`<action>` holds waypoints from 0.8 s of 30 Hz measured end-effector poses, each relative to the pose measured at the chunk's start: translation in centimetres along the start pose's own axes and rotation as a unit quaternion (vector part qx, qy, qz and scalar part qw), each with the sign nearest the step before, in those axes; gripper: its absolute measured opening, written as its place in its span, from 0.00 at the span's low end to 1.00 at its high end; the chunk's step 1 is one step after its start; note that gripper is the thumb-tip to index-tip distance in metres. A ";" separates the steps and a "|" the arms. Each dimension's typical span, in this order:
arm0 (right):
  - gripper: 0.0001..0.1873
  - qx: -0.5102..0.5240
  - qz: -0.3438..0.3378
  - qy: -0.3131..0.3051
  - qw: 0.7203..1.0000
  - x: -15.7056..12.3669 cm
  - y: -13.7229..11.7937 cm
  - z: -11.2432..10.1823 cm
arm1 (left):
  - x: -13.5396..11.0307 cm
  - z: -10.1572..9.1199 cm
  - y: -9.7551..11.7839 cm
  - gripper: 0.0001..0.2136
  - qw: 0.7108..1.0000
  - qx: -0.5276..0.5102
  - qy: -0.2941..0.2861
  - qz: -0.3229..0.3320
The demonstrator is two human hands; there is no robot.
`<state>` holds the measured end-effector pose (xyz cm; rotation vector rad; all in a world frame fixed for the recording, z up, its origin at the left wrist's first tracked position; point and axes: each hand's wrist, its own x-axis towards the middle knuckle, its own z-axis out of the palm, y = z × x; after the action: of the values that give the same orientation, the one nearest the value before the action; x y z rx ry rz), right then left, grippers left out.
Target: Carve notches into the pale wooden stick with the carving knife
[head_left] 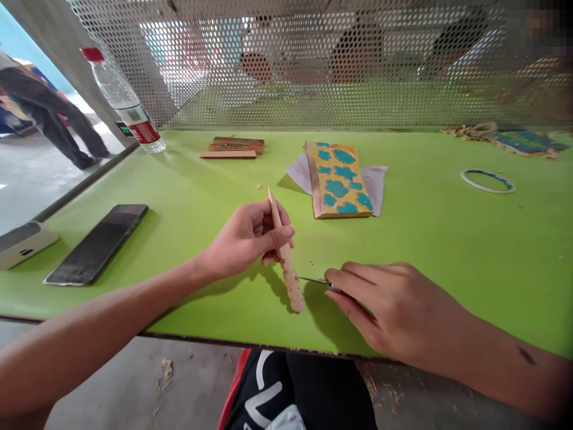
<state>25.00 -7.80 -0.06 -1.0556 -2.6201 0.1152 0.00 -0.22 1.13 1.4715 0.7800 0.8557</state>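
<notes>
Gripping a slim pale wooden stick (290,280) with curled fingers and thumb, the left hand (246,239) holds it tilted above a lime-green tabletop (514,251), its lower end rough and its narrow tip pointing away. The right hand (394,307) pinches a narrow steel blade (313,279) between thumb and fingers, hiding whatever handle it has. The blade's tip meets the stick's rough edge or sits just beside it; I can't tell which from here. Paring the wood appears to be the step in hand, and the next stroke seems to call for a firm hold and the edge set squarely on the rough part.

Tiny wood crumbs (311,263) dot the tabletop nearby. Farther out lie a yellow wooden block with teal blotches (338,179) on a grey sheet of paper (380,191), a small stack of painted wooden strips (235,146), and a thin painted ring (487,181). A black smartphone (96,245) and a clear plastic water bottle with a red cap (123,101) sit toward the left, before a perforated metal screen (313,60).
</notes>
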 end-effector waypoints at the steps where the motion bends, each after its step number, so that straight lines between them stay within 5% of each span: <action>1: 0.10 0.012 0.006 -0.010 1.000 0.0 0.0 -0.1 | 0.0 0.0 0.0 0.18 1.000 0.000 -0.001 0.001; 7: 0.11 0.114 0.052 -0.077 0.989 0.5 0.5 -0.3 | 0.1 0.0 0.0 0.17 1.000 -0.002 -0.009 0.000; 24: 0.10 0.183 0.097 -0.096 0.974 1.4 1.1 -0.7 | 0.1 -0.3 -0.6 0.23 0.999 0.016 -0.025 -0.021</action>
<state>25.01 -6.11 0.80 -1.2072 -2.5104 0.7493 -0.15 0.06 0.53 1.4937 0.7868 0.7744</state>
